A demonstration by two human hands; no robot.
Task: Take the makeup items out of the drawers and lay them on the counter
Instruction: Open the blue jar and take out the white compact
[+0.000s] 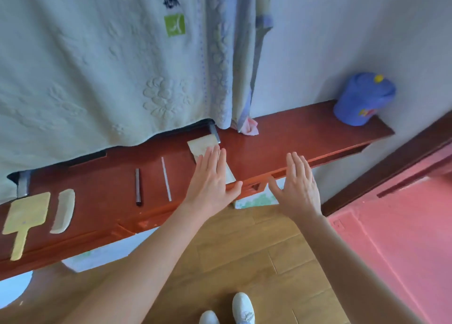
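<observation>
A pale embossed cloth (97, 62) is hanging over the far left of the scene, its lower edge draping down onto the back of a long red-brown counter (293, 133) that is running from near left to far right along the wall. A wooden floor (244, 250) is lying below, with a pink surface (391, 238) to the right. A blue cap (363, 98) is sitting on the far right end of the counter, against the wall.

The makeup items are lying on the counter top, spread left to right: a pale yellow hand mirror (25, 218) with its handle pointing toward the near edge, a pale comb (63, 210) just beside it, a dark slim stick (138, 186), a thin white stick (166, 179), and a beige flat pouch (203, 144) farthest right.

The left hand (210, 179) is hovering flat, palm down, with fingers together and thumb spread, holding nothing; it is covering the near part of the pouch, though I cannot tell whether it is touching it. The right hand (297, 184) is hovering open over the counter's near edge, fingers extended and thumb wide, empty too. A small pink cloth scrap (250, 128) is lying at the foot of the hanging cloth. Two white shoes (241, 309) are showing at the bottom edge
</observation>
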